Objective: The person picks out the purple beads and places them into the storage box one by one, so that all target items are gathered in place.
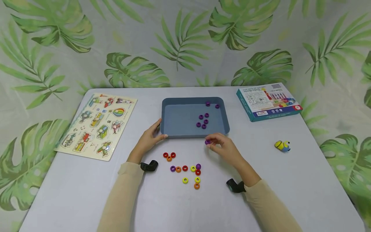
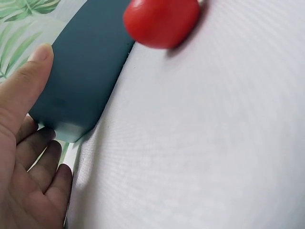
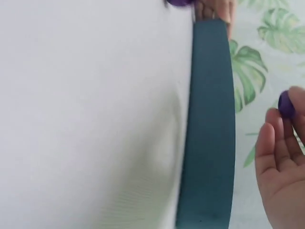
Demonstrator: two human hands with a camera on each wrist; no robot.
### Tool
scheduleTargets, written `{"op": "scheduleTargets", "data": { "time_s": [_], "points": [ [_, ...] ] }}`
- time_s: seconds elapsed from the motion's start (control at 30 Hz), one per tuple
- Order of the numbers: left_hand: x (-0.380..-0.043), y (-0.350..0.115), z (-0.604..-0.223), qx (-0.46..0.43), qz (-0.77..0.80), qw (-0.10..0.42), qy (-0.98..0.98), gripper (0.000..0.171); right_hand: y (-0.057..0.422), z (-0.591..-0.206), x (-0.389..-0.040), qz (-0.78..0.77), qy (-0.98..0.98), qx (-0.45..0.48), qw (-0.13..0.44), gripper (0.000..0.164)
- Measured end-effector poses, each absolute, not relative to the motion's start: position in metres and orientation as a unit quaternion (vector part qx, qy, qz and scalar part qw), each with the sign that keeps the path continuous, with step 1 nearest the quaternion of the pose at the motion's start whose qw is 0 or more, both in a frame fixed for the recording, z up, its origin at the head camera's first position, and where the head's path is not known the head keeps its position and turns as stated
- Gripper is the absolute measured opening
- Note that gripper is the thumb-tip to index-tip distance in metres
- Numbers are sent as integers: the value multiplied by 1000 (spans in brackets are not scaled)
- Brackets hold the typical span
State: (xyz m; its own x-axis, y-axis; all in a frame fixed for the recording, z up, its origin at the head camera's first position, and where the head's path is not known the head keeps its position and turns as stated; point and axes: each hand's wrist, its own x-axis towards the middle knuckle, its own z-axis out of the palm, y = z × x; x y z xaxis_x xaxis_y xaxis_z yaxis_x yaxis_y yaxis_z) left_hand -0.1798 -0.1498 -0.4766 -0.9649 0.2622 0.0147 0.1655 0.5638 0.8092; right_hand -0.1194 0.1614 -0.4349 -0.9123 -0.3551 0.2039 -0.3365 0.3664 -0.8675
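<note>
A blue-grey tray has several purple beads lying in its right half. At its front left corner, my left hand grips the tray, thumb along the front wall and fingers round the left side. My right hand pinches one purple bead between thumb and fingertips, just outside the tray's front right edge. In front of the tray, loose red, orange, yellow and purple beads lie on the white table, among them a red bead and a yellow bead.
On the left lies a puzzle board with vehicle pictures. A teal-edged box is at the back right, with a small yellow and blue figure in front of it. A leaf-patterned cloth hangs behind the table.
</note>
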Motion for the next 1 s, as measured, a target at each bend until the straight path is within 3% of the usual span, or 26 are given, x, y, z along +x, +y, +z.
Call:
{"op": "scheduleTargets", "data": {
  "time_s": [0.17,0.47,0.7,1.0],
  "points": [
    [-180,-150,-478,123,452,54,882,78,159,-431,-164,-538,823,-182,-19,25],
    [-179,-149,-478,124,456,61,879,77,150,-452,-222,-532,840,-111,18,26],
    [-179,-150,-477,120,450,58,883,76,146,-453,-233,-498,859,-94,77,24],
    [-179,-150,-477,126,454,56,880,77,146,-453,-232,-492,863,-75,85,23]
  ]
}}
